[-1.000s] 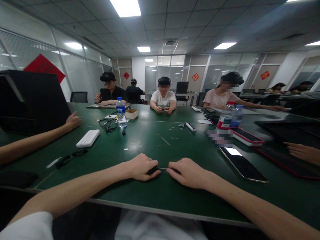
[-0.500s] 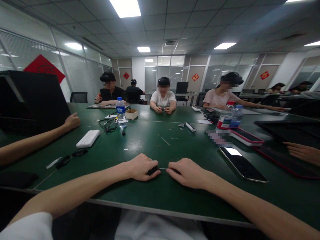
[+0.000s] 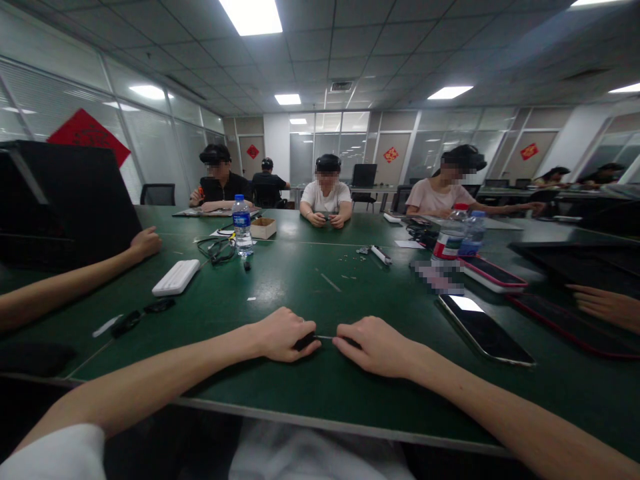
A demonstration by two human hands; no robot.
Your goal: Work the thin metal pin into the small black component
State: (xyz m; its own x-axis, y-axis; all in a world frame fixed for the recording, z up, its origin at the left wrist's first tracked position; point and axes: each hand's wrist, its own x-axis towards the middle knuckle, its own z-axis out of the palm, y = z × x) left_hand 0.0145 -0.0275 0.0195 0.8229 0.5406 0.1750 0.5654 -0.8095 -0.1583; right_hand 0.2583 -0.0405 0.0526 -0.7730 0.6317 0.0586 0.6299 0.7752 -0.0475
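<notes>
My left hand (image 3: 287,335) rests on the green table (image 3: 280,387), its thumb and fingers closed around a small black object (image 3: 305,341). From that object a thin, light-coloured rod (image 3: 325,337) runs across the gap towards my right hand (image 3: 371,343). The right fingers are curled shut where the rod reaches them. Something dark (image 3: 353,343) shows between the right thumb and forefinger, but its kind is mostly hidden. Both hands lie low at the table's near side, a short way apart.
A phone (image 3: 485,330) lies right of my hands. A white case (image 3: 177,278) and a water bottle (image 3: 243,225) stand left. Beyond are a white tube-shaped tool (image 3: 381,255) and tiny loose parts. Co-workers' hands (image 3: 146,244) are at both sides; others sit opposite.
My hands have barely moved and keep the same grip. Across the table at the right, a co-worker's outstretched arm has drawn back a little.
</notes>
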